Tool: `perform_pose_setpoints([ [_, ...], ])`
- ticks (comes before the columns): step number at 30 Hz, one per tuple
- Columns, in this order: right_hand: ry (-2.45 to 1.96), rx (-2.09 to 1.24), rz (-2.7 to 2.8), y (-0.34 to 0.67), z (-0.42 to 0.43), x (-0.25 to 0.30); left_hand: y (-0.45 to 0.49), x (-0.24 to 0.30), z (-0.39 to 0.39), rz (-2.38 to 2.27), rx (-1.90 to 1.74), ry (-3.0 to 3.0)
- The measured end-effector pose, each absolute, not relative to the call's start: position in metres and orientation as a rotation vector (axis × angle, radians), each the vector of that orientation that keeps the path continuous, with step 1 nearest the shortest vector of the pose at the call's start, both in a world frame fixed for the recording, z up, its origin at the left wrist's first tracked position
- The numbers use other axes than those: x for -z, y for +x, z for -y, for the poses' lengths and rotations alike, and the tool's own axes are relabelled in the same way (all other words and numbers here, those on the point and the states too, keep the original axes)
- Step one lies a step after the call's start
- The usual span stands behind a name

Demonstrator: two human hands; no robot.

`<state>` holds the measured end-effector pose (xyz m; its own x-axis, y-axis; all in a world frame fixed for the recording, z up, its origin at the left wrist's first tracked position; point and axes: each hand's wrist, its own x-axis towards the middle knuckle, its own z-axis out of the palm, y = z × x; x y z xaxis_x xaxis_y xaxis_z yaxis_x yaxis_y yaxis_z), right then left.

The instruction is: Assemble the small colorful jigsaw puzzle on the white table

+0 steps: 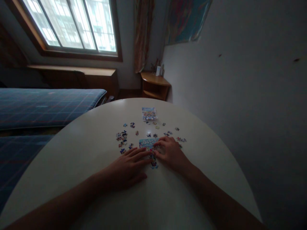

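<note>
A partly joined jigsaw puzzle lies on the round white table, its light-blue top strip showing lettering. My left hand rests flat with fingers stretched out, the fingertips touching the puzzle's lower left part. From the right, my right hand reaches over the puzzle's right side. Its thumb and index finger come close together at the joined pieces; whatever is between them is too small to make out. Below the fingertips, a narrow column of joined puzzle pieces extends toward me.
Loose puzzle pieces lie left of the puzzle, with several more pieces above and right. A small picture sheet lies farther back on the table. Beyond stand a bed, a corner shelf and a window.
</note>
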<state>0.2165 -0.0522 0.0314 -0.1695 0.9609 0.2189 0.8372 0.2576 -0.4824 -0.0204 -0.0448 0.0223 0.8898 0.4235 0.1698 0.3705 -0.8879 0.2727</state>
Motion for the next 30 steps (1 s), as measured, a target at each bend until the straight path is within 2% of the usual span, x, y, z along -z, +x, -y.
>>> perform_pose_setpoints([
  [6, -1.605, -0.411, 2.042, 0.216, 0.051, -0.034, -0.02, -0.023, 0.044, -0.589, -0.328, 2.828],
  [17, -1.558, -0.765, 2.037, 0.236, 0.058, -0.057, -0.022, -0.024, 0.045, -0.605, -0.3, 2.828],
  [30, -1.68, -0.639, 2.101, 0.23, 0.058, -0.053, -0.021, -0.023, 0.045, -0.607, -0.292, 2.831],
])
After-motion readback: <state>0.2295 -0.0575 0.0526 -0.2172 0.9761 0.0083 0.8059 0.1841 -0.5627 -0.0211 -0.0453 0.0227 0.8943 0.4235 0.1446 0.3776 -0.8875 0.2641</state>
